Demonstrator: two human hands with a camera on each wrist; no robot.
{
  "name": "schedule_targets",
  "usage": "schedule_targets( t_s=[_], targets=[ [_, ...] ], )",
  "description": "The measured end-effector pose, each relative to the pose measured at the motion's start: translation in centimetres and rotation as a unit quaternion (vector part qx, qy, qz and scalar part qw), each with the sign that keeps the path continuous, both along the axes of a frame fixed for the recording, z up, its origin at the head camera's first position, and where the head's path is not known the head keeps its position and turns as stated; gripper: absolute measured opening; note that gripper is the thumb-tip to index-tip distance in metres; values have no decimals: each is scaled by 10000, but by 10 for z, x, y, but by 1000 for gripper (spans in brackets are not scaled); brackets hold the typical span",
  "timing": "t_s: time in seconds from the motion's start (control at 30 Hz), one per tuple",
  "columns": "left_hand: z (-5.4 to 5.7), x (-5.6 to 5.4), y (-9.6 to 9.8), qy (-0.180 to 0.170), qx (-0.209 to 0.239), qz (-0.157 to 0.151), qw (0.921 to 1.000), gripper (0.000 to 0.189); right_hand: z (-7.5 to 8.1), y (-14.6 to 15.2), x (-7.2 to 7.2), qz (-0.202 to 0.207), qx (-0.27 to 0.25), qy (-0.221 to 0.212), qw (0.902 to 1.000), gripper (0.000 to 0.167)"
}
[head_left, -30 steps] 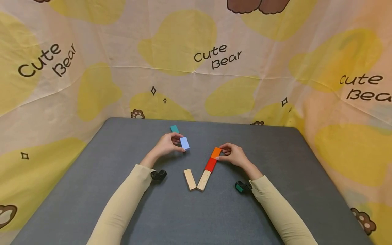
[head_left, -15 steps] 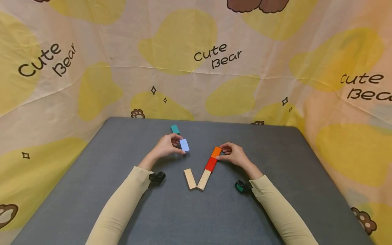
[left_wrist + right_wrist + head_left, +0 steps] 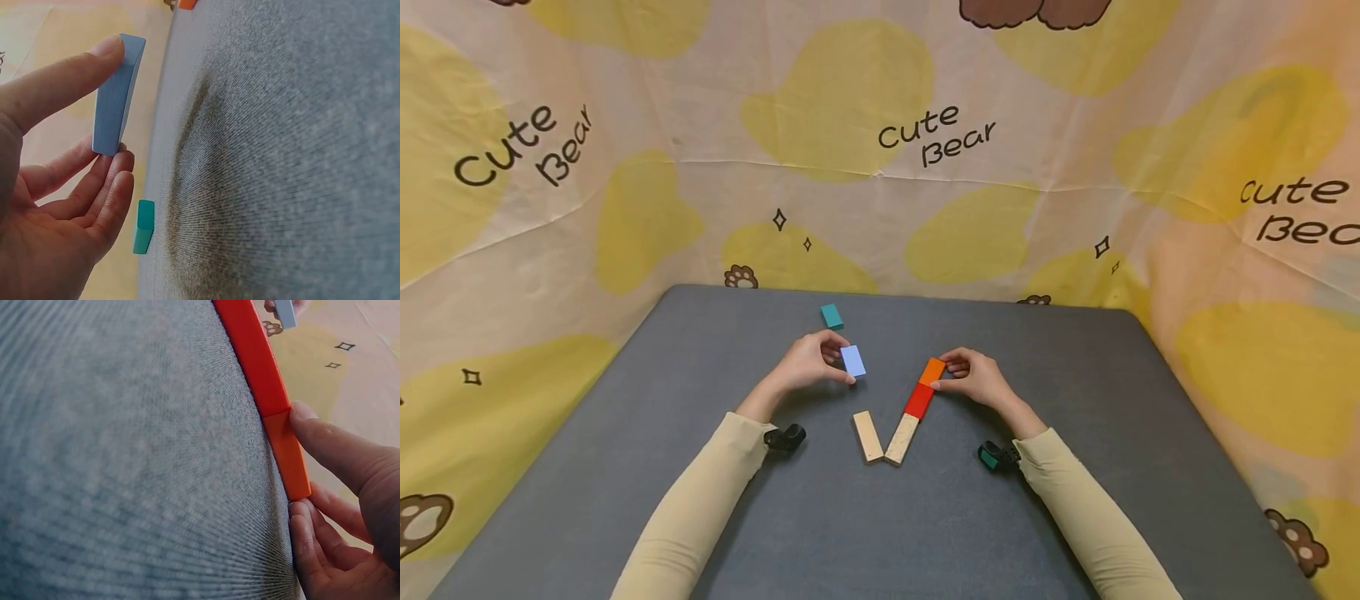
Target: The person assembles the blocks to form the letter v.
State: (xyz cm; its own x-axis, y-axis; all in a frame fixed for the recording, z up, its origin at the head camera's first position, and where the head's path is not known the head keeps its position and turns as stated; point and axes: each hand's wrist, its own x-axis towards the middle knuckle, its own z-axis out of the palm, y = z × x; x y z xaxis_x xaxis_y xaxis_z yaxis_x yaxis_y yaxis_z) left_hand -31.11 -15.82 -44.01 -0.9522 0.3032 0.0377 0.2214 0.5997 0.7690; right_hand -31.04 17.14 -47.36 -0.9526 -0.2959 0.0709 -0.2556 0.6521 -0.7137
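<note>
My left hand (image 3: 805,362) pinches a light blue wooden block (image 3: 853,362) by its two ends, between thumb and fingertips. In the left wrist view that blue block (image 3: 117,94) is held off the table. My right hand (image 3: 977,379) grips an orange block (image 3: 932,371) lying on the table, thumb near its joint with the red block (image 3: 919,402) and fingers at its far end. Orange, red and a plain wood block (image 3: 901,439) form one slanted row, end to end. A second plain wood block (image 3: 868,437) leans the other way, making a V with the row.
A teal block (image 3: 831,316) lies behind my left hand, near the back of the grey cloth-covered table (image 3: 880,533). Behind the table hangs a patterned curtain (image 3: 820,100). Each wrist wears a dark band.
My left hand has brought the light blue block slightly toward me, so the teal block shows more fully. My right hand stays at the orange block.
</note>
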Motion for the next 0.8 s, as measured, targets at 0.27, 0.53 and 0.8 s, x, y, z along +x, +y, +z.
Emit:
schedule_targets(
  t_s=[0.27,0.53,0.8],
  targets=[
    [-2,5,-1,-81,-14,-47,10000,62,0,0,0,-21,28,-13,10000,53],
    [-2,10,-1,-54,-17,-82,10000,62,0,0,0,-29,26,-50,10000,53],
    [-3,15,-2,15,-19,-41,10000,62,1,-1,0,-10,9,-127,9999,54]
  ],
)
